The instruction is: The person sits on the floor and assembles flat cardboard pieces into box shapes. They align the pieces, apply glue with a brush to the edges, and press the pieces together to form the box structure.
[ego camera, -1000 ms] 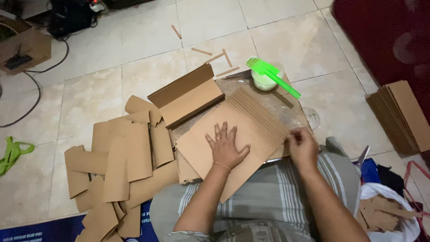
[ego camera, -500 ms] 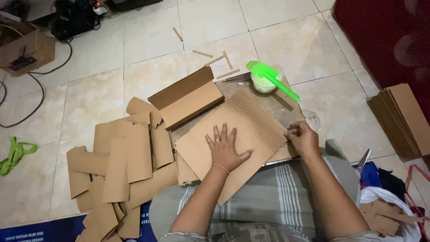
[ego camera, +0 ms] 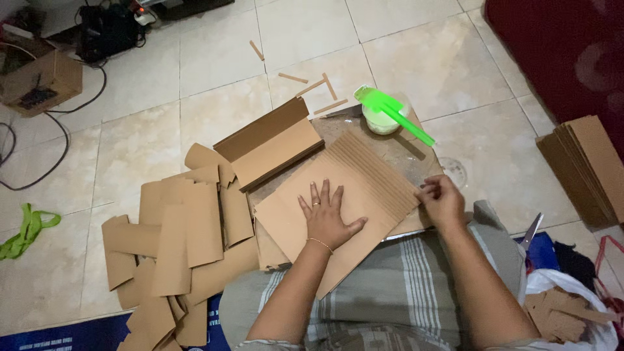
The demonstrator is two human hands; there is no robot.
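Fingers (ego camera: 323, 195) of the left hand (ego camera: 328, 218) lay spread flat on a corrugated cardboard sheet (ego camera: 351, 188), gripping nothing. Fingers of the right hand (ego camera: 442, 198) curled closed on that sheet's edge. Beyond them stood a white cup (ego camera: 380, 120) with a green spatula (ego camera: 393, 114); left of them, cardboard strips (ego camera: 175, 240) covered the floor (ego camera: 130, 149).

- Right hand (ego camera: 442, 200) has shifted slightly up along the right edge of the corrugated cardboard sheet (ego camera: 351, 195).
- Its fingers now pinch that edge.
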